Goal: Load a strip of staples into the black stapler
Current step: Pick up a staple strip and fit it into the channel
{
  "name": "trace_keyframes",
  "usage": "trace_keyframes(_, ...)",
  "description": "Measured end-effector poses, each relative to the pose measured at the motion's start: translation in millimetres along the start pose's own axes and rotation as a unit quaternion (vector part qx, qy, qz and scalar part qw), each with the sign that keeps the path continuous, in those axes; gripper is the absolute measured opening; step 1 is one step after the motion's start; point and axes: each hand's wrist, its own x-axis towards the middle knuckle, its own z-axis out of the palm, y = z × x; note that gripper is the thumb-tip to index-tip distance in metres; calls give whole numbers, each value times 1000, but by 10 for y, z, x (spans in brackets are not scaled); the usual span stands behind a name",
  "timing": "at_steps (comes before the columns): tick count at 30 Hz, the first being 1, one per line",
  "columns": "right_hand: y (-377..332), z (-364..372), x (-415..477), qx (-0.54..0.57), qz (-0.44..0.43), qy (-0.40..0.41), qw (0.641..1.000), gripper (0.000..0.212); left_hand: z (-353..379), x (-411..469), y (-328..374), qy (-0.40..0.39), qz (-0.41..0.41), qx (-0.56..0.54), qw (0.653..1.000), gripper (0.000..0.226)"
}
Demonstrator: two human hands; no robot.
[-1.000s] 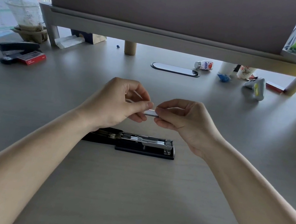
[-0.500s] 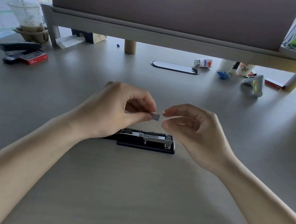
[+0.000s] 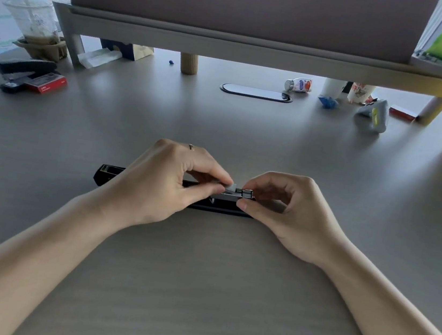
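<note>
The black stapler [image 3: 112,175] lies flat on the grey desk [image 3: 198,291], opened out lengthwise, with its metal staple channel [image 3: 234,195] facing up between the two hands. The left hand [image 3: 164,185] pinches a short strip of staples [image 3: 230,187] between thumb and forefinger, its free end tilted just above the channel near the front of the stapler. The right hand [image 3: 287,207] is curled at that front end, thumb laid along the near side of the base and fingertips at the nose; it seems to be steadying the stapler rather than gripping anything, though its fingers hide the exact contact.

The step in hand is seating the strip. To do it well, the strip should be turned so its legs point down and straddle the rail, then lowered level rather than nose-first, since a tilted strip tends to ride up on one wall of the channel and jam or break apart. The pinch should stay light and near the strip's middle so the glued staples do not snap. The right hand does best holding the base still and keeping its fingertips clear of the channel's front opening. Whether the pusher spring is drawn back far enough cannot be told, because the left hand covers that part of the magazine; it should be checked before letting go. Once the strip sits flat, it should slide freely toward the nose before the top arm is folded shut.
</note>
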Motion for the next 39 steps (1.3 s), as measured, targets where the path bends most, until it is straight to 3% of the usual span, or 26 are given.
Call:
trace_keyframes(10, 50, 4, 26, 9, 4, -1, 1000, 8, 34, 1, -14, 6, -9, -10, 1000, 14)
trace_keyframes(22, 58, -9, 29, 18, 11, -5, 1000, 8, -3, -65, 4, -2, 44, 49, 998, 17)
trace_keyframes(28, 62, -7, 37, 12, 13, -1, 1000, 9, -98, -123, -62, 22, 12, 61, 998, 1)
trace_keyframes(39, 54, -13, 26, 17, 9, -6, 1000, 8, -41, -126, -91, 7, 18, 72, 997, 7)
